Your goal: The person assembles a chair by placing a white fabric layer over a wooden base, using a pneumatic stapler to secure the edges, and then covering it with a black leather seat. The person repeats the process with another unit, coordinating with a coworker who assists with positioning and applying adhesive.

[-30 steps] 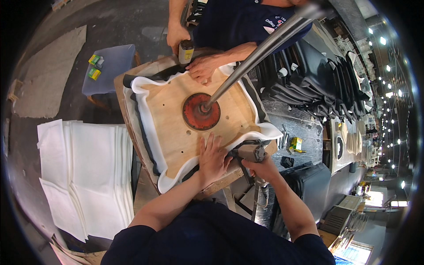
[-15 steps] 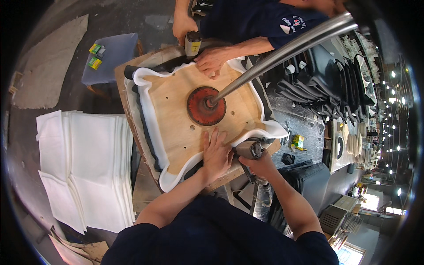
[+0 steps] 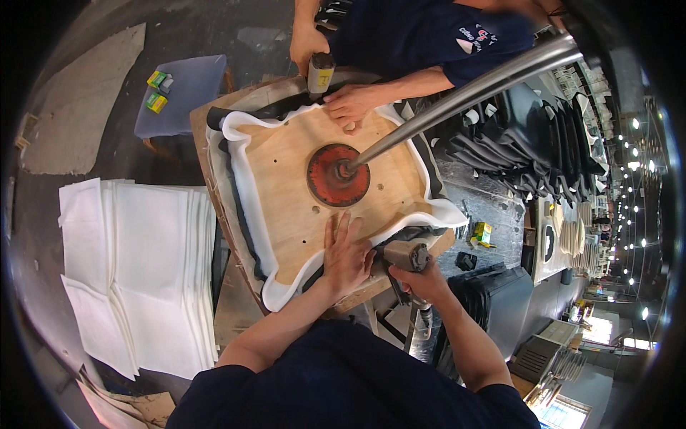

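Observation:
A square plywood board (image 3: 282,179) lies before me, bordered by white padding (image 3: 250,207) and black cover material (image 3: 243,189). Under the end of a slanting metal pole (image 3: 457,91), a round red disc (image 3: 323,187) rests on the board's middle. My left hand (image 3: 346,261) lies on the near edge, fingers stretched over the wood, its thumb beside the cover. My right hand (image 3: 427,282) grips a staple gun (image 3: 406,255) by its handle, its nose close to the near edge, right of my left hand. The exact contact at the nose is hidden.
Across the board a co-worker's hand (image 3: 350,106) presses the far edge, while the other holds a second staple gun (image 3: 320,74). White sheets (image 3: 153,264) are stacked at left. Black covers (image 3: 500,139) pile up at right, near a small yellow-green box (image 3: 482,233).
My right hand and the staple gun have drawn slightly back toward me. My left hand has slid a little left along the edge. The co-worker's staple gun has shifted slightly.

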A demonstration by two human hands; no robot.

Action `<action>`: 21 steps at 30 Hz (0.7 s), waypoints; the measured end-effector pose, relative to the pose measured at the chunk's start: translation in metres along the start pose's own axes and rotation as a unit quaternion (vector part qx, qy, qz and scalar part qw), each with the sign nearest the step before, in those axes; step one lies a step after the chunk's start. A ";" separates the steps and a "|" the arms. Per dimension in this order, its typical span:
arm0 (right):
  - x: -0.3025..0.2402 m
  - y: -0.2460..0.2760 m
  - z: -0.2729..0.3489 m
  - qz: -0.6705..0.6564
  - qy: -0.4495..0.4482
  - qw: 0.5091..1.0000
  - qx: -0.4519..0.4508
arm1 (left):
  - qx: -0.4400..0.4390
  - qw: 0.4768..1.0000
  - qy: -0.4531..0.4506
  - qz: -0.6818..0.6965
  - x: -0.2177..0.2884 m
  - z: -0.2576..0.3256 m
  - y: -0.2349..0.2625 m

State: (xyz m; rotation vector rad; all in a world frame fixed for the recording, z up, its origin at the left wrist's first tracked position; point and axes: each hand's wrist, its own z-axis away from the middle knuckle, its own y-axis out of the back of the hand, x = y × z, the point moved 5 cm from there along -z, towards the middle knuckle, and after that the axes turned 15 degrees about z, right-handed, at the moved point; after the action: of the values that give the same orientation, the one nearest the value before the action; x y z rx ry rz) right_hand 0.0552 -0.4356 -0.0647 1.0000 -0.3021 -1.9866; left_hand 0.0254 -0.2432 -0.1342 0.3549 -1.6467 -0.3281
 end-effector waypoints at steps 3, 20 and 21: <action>-0.004 -0.001 0.000 0.017 0.007 1.000 0.009 | 0.004 1.000 0.003 0.009 -0.001 0.002 0.000; -0.006 -0.007 0.006 -0.013 0.002 1.000 -0.006 | -0.019 0.997 -0.016 -0.069 -0.004 0.012 0.008; -0.005 -0.009 0.006 -0.012 -0.003 1.000 -0.009 | -0.023 0.997 -0.011 -0.070 -0.004 0.012 0.007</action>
State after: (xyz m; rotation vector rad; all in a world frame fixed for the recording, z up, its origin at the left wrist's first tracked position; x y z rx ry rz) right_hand 0.0466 -0.4268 -0.0629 0.9903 -0.2761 -2.0111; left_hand 0.0138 -0.2348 -0.1364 0.4328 -1.6376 -0.4762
